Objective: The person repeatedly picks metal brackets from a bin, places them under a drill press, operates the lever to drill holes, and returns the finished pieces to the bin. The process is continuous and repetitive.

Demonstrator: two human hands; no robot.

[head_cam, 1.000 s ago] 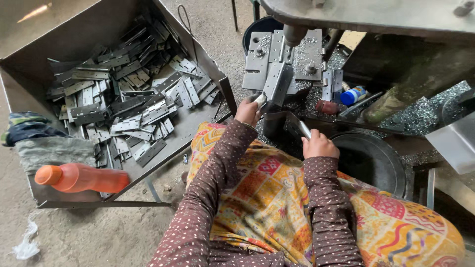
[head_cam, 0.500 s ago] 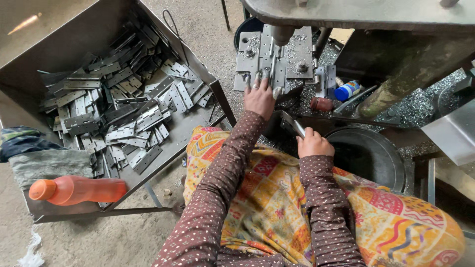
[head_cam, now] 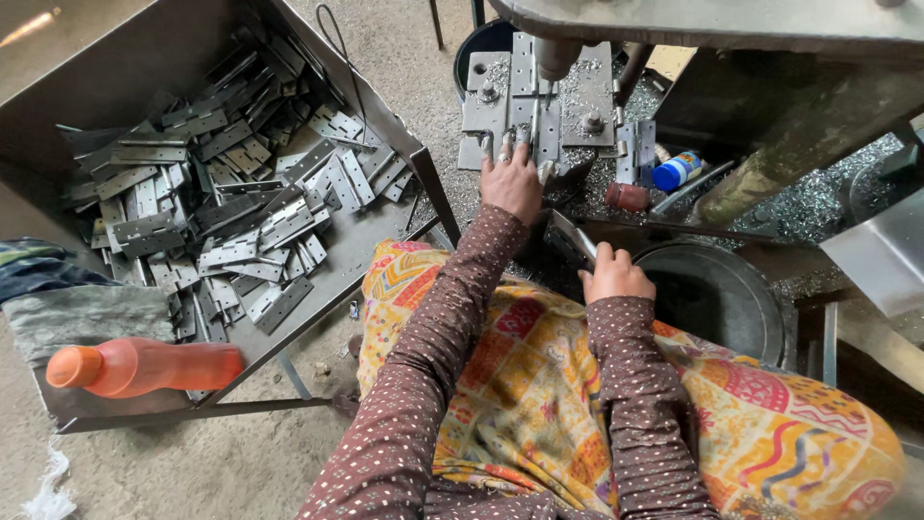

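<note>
At the drill press table, left hand lies flat, fingers spread and pressing a metal hinge plate onto the fixture under the spindle. Nothing pinched; it's a hold-down, palm down, fingertips on the plate's near edge.

Right hand is closed in a fist around a flat metal lever, which angles up and left from the grip, just below the table's near edge.

Swarf covers the table's right side. Sitting in it: a small blue-capped bottle and a reddish cylinder, both just right of the fixture and clear of the left hand. A second hinge stands against the fixture's right edge.

Round dark metal pan sits right of the right hand, near but not touching.

Left side: big sheet-metal tray on a frame, loaded with loose steel hinges piled mostly toward its centre and far side. Orange plastic bottle lies on its side at the tray's near left corner, next to a grey rag.

Patterned yellow cloth covers the lap; brown dotted sleeves on both arms.
</note>
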